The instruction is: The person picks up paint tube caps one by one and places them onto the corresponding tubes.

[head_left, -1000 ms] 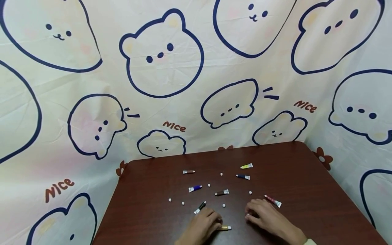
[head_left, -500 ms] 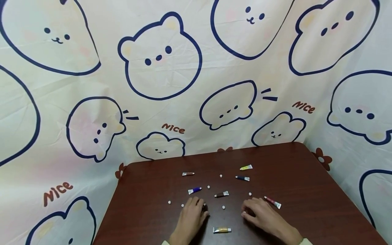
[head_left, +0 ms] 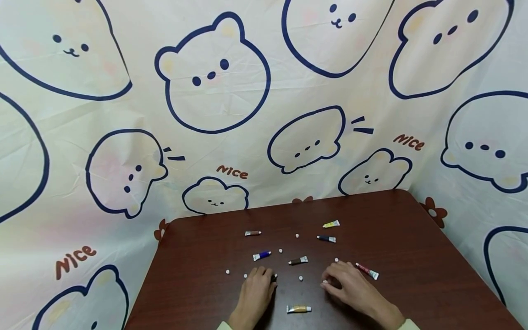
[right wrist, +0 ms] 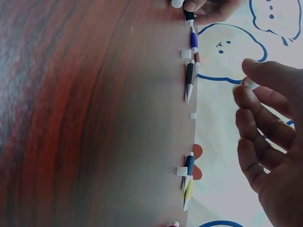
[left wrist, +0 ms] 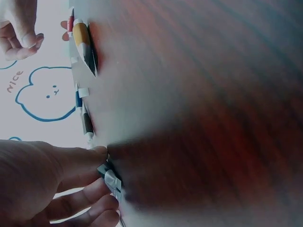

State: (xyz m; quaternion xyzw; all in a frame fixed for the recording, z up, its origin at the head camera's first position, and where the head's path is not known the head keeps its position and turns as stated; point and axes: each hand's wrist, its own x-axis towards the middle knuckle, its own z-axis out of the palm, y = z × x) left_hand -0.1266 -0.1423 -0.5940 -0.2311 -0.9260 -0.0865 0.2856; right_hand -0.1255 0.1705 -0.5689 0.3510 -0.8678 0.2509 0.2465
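Note:
My left hand [head_left: 252, 295] pinches a black paint tube [left wrist: 112, 179], mostly covered by the fingers in the head view. Between the thumb and index finger of my right hand [head_left: 354, 288] is a small white cap [right wrist: 251, 84], held above the table. A gold paint tube [head_left: 299, 309] lies between the hands, closer to the near side. Beyond the left fingers rests a purple tube [head_left: 261, 255], and a dark brown tube [head_left: 298, 261] lies farther right. Just past the right hand is a red tube [head_left: 367, 271].
Farther back on the brown table [head_left: 198, 256] lie a reddish-brown tube [head_left: 253, 233], a navy tube [head_left: 326, 239] and a yellow tube [head_left: 331, 224]. Several loose white caps are scattered about, one [head_left: 300, 278] between the hands. A patterned cloth [head_left: 222, 110] hangs behind the table.
My left hand has left the gold tube, moved left and away from me, and taken hold of the black tube. The right hand has shifted slightly left with the cap.

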